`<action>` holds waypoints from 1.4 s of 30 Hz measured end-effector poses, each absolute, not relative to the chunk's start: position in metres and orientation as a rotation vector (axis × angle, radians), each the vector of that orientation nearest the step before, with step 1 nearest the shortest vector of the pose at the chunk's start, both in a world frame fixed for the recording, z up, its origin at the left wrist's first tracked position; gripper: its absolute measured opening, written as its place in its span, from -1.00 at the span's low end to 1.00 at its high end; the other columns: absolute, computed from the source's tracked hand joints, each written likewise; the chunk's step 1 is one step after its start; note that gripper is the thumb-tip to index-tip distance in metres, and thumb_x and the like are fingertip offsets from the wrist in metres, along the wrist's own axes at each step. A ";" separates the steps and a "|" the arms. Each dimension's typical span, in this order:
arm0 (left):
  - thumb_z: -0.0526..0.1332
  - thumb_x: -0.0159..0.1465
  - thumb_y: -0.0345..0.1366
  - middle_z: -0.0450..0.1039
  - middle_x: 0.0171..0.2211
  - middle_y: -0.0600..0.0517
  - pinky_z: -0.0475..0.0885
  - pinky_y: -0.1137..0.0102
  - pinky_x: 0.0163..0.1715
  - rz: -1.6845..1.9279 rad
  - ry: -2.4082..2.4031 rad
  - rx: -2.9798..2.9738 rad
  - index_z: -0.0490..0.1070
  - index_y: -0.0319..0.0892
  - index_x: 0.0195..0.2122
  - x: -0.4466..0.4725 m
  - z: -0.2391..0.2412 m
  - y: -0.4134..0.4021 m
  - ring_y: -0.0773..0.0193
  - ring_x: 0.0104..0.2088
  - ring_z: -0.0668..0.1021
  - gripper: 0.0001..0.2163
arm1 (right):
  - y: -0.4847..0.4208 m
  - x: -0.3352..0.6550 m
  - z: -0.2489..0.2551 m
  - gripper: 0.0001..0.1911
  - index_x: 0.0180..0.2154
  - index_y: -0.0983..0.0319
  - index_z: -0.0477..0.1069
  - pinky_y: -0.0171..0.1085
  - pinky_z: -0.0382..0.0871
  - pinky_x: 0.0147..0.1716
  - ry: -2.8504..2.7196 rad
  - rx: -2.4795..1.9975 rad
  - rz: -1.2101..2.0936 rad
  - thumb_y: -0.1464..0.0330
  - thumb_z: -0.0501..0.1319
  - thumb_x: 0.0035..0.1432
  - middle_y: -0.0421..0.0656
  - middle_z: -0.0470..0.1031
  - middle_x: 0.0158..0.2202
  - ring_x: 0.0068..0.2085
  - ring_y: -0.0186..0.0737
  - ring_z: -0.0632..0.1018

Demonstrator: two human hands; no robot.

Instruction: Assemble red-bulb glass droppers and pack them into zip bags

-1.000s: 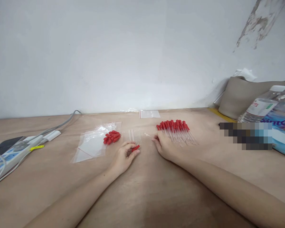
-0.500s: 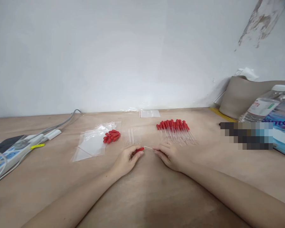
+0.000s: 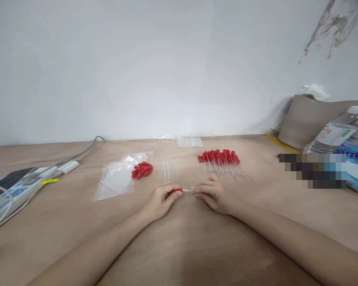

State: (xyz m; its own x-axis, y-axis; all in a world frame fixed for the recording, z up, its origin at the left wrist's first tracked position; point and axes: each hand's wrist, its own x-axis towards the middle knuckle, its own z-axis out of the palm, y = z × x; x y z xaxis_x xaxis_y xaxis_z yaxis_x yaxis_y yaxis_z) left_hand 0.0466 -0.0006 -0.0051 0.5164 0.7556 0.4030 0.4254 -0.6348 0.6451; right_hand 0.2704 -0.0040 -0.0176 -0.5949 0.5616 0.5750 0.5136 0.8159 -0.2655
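Observation:
Between the thumb and fingers of my left hand [image 3: 164,200] is a red rubber dropper bulb [image 3: 176,191], its open end facing right. My right hand [image 3: 211,194] pinches a thin clear glass dropper tube [image 3: 187,190], whose left end meets the mouth of the bulb. How far the tube sits inside the bulb I cannot tell. Beyond my left hand lie a small heap of loose red bulbs [image 3: 142,171] and a row of bare glass tubes [image 3: 167,171]. Past my right hand, several droppers with red bulbs fitted [image 3: 219,161] lie side by side.
Clear zip bags [image 3: 116,180] lie under and beside the bulb heap, and another small bag [image 3: 190,142] lies near the wall. A power strip [image 3: 18,194] with cables is at the left. Plastic bottles [image 3: 331,135] and a grey-brown container [image 3: 298,121] stand at the right.
The left end of the glass tube, apart from the bulb before, has come to the bulb's mouth and lines up with it. The view has shifted slightly.

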 end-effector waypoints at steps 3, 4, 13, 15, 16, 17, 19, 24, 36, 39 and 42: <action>0.03 0.27 -0.25 0.41 -0.41 0.01 0.32 0.43 -0.33 0.880 0.901 2.326 0.42 -0.20 -0.33 0.045 -0.003 -0.003 0.31 -0.37 0.44 -0.79 | -0.003 0.273 -0.013 -0.78 -0.26 0.18 0.43 -0.24 0.11 -0.27 -2.349 -0.801 0.105 0.37 0.01 0.20 -0.17 0.48 -0.39 -0.40 -0.35 0.43; 0.02 0.27 -0.25 0.41 -0.41 0.00 0.32 0.43 -0.34 0.859 0.893 2.342 0.42 -0.20 -0.34 0.045 -0.003 -0.003 0.31 -0.38 0.44 -0.78 | -0.003 0.273 -0.012 -0.78 -0.25 0.17 0.43 -0.23 0.10 -0.26 -2.358 -0.797 0.097 0.37 0.01 0.20 -0.17 0.49 -0.37 -0.40 -0.36 0.43; 0.02 0.27 -0.25 0.40 -0.44 0.01 0.31 0.45 -0.36 0.744 0.882 2.427 0.42 -0.19 -0.33 0.045 -0.001 -0.006 0.32 -0.40 0.44 -0.78 | -0.006 0.273 -0.005 -0.73 -0.21 0.13 0.43 -0.24 0.00 -0.32 -2.442 -0.825 -0.116 0.41 -0.02 0.20 -0.19 0.48 -0.38 -0.45 -0.36 0.37; 0.03 0.27 -0.24 0.39 -0.45 0.02 0.31 0.46 -0.38 0.738 0.910 2.452 0.42 -0.19 -0.33 0.045 -0.002 -0.006 0.33 -0.41 0.43 -0.78 | -0.008 0.271 -0.005 -0.73 -0.23 0.15 0.43 -0.23 0.00 -0.32 -2.444 -0.837 -0.133 0.42 -0.02 0.18 -0.18 0.47 -0.40 -0.46 -0.35 0.35; 0.03 0.26 -0.24 0.38 -0.46 0.03 0.30 0.47 -0.39 0.734 0.919 2.468 0.42 -0.19 -0.34 0.045 -0.003 -0.006 0.33 -0.42 0.43 -0.79 | -0.009 0.269 -0.004 -0.74 -0.25 0.17 0.43 -0.24 0.00 -0.32 -2.447 -0.849 -0.123 0.42 -0.02 0.18 -0.18 0.46 -0.42 -0.46 -0.35 0.35; 0.04 0.26 -0.23 0.38 -0.47 0.03 0.30 0.47 -0.40 0.736 0.926 2.485 0.42 -0.20 -0.34 0.045 -0.003 -0.006 0.34 -0.43 0.42 -0.79 | -0.011 0.267 -0.004 -0.75 -0.28 0.19 0.43 -0.24 0.00 -0.32 -2.451 -0.862 -0.102 0.42 -0.02 0.18 -0.18 0.46 -0.44 -0.47 -0.35 0.34; 0.05 0.25 -0.23 0.37 -0.48 0.03 0.29 0.48 -0.41 0.750 0.934 2.520 0.41 -0.20 -0.35 0.045 -0.003 -0.007 0.34 -0.44 0.41 -0.80 | -0.013 0.263 -0.002 -0.76 -0.34 0.23 0.41 -0.25 0.01 -0.33 -2.452 -0.889 -0.049 0.42 -0.03 0.18 -0.18 0.46 -0.47 -0.49 -0.36 0.33; 0.04 0.26 -0.25 0.39 -0.46 0.00 0.29 0.46 -0.43 0.754 0.886 2.615 0.41 -0.21 -0.32 0.046 -0.003 -0.007 0.33 -0.44 0.41 -0.80 | -0.017 0.254 -0.003 -0.76 -0.41 0.24 0.37 -0.26 0.01 -0.35 -2.448 -0.970 0.068 0.41 -0.04 0.19 -0.20 0.46 -0.51 -0.52 -0.38 0.34; 0.05 0.24 -0.27 0.37 -0.19 -0.04 0.32 0.37 -0.19 0.849 0.981 2.693 0.32 -0.14 -0.09 0.037 0.007 0.006 0.24 -0.19 0.42 -0.77 | -0.021 0.256 0.023 -0.82 -0.48 0.20 0.42 -0.31 0.12 -0.39 -2.462 -1.176 0.180 0.38 0.08 0.08 -0.20 0.49 -0.53 -0.49 -0.32 0.43; 0.13 0.18 -0.19 0.33 -0.13 -0.06 0.28 0.29 -0.10 0.943 1.353 2.684 0.27 -0.13 -0.03 0.020 0.020 0.021 0.14 -0.10 0.37 -0.66 | -0.003 0.262 0.031 -0.75 -0.55 0.23 0.41 -0.36 0.10 -0.55 -2.297 -1.432 0.328 0.33 0.06 0.07 -0.20 0.44 -0.61 -0.57 -0.34 0.41; 0.12 0.16 -0.17 0.35 -0.24 -0.05 0.29 0.26 -0.14 0.949 1.704 2.593 0.37 -0.16 -0.18 -0.004 0.031 0.042 0.11 -0.16 0.38 -0.74 | 0.027 0.263 0.032 -0.67 -0.62 0.25 0.37 -0.36 0.10 -0.57 -2.105 -1.699 0.213 0.26 0.02 0.08 -0.14 0.43 -0.61 -0.54 -0.29 0.43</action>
State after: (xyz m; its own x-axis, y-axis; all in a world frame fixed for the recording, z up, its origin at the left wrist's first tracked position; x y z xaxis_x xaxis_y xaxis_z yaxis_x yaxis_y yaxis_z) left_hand -0.0040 0.0419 0.0310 0.2794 0.8068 0.5206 0.8671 -0.4448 0.2240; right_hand 0.2627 0.0275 0.0320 -0.1613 0.9602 0.2279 0.8951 0.2396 -0.3761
